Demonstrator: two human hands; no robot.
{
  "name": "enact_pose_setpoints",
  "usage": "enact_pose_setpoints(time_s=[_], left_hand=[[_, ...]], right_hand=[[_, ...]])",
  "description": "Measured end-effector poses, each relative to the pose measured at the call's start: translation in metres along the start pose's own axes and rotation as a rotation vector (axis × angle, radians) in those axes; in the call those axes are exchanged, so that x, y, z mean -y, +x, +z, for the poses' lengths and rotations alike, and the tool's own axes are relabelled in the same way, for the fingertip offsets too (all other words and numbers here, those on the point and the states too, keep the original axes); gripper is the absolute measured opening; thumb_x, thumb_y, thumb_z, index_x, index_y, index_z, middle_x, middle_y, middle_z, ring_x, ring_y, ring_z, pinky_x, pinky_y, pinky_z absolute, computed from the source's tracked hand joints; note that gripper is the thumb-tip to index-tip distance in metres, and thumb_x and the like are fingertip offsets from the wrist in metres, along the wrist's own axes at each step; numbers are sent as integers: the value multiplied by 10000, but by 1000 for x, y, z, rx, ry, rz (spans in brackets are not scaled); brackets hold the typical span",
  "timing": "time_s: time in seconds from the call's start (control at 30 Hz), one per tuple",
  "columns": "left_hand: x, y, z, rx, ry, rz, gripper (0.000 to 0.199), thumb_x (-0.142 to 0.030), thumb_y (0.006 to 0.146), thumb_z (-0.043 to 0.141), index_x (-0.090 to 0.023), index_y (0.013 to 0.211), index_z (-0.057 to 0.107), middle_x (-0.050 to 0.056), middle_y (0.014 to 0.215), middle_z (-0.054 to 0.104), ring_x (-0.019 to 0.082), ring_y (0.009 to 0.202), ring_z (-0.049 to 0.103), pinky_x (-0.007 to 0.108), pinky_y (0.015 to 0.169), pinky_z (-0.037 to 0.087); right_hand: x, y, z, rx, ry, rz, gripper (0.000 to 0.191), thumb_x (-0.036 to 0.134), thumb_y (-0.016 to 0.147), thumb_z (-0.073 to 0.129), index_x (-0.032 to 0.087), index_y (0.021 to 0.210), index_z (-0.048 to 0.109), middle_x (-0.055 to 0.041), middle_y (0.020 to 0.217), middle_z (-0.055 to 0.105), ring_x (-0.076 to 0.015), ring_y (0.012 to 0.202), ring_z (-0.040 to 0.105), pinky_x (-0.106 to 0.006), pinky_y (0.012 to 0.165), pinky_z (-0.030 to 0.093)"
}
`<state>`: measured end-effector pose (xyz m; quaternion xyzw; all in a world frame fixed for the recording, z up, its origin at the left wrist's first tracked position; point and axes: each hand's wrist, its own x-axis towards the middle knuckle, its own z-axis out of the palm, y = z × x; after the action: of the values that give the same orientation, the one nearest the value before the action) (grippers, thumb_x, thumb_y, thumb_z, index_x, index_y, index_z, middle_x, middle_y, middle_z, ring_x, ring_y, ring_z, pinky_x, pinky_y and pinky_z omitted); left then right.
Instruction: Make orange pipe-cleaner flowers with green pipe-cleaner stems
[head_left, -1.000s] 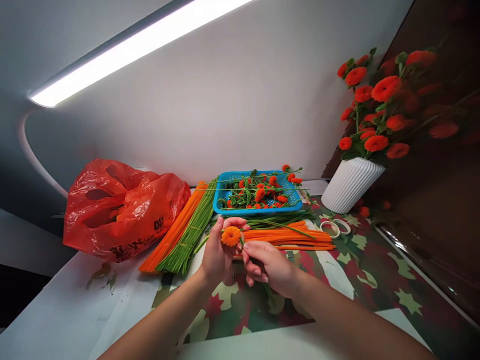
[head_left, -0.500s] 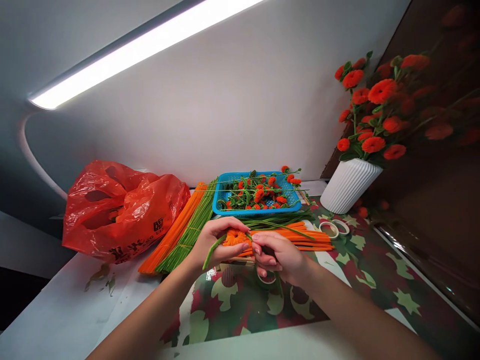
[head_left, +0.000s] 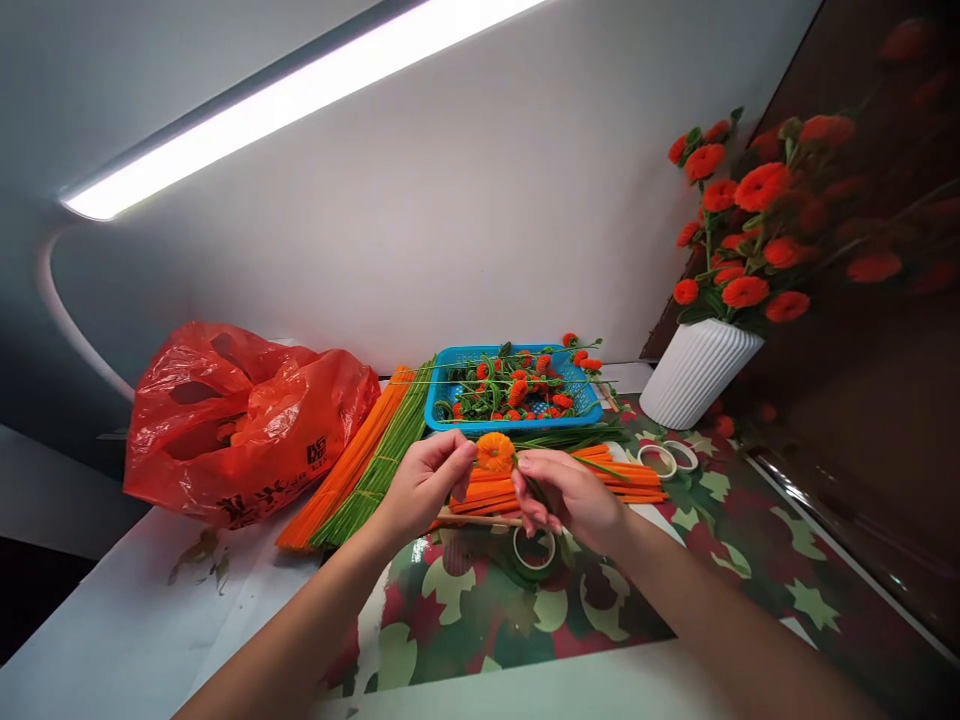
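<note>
Tape roll (head_left: 534,549) lies on the patterned cloth (head_left: 675,570) below the hands. Orange pipe-cleaner flower (head_left: 496,451) is pinched between left hand (head_left: 424,487) and right hand (head_left: 566,497), above loose orange stems (head_left: 622,482). Judged light, soft, easily crushed; best gripped by the green stem. Blue basket (head_left: 442,405) behind.
</note>
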<state>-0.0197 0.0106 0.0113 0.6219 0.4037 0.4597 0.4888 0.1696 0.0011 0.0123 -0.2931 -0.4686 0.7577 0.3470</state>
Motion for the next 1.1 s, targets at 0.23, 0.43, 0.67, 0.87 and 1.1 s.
enact_pose_setpoints(time_s=[0.23,0.43,0.67,0.87,1.1], left_hand=[[-5,-5,6,242,-1,-114,434,-492,830,546,-169,542,509,-27,447,478,78,403,402,205,431,308],[1,-6,14,250,-237,-271,417,-503,770,619,-167,546,513,-69,359,362,49,341,261,196,377,159],[4,-10,28,85,-549,-278,437,-450,738,671,-167,510,428,-100,329,290,27,335,203,183,415,185],[5,-12,25,110,-507,-237,438,-458,752,655,-166,517,427,-96,330,295,30,339,205,189,414,188],[14,-7,17,189,-422,-194,301,-462,804,569,-162,774,560,-37,521,512,80,418,405,218,461,329]], right_hand=[[3,-1,3,-88,-202,-29,428,501,752,663,186,989,495,55,624,583,-88,466,556,-184,414,440],[-3,2,14,-183,-94,-170,327,406,685,751,128,799,623,-8,708,649,-129,630,645,-270,573,581],[-7,-1,20,-378,-25,-228,334,404,649,785,133,810,674,-25,676,688,-161,609,676,-292,554,603],[-7,-6,22,-438,-56,-239,339,407,656,781,137,837,685,-21,676,687,-169,619,684,-300,566,612],[1,-3,18,-408,64,-161,383,414,614,804,131,818,644,-1,676,684,-125,556,663,-285,640,601]])
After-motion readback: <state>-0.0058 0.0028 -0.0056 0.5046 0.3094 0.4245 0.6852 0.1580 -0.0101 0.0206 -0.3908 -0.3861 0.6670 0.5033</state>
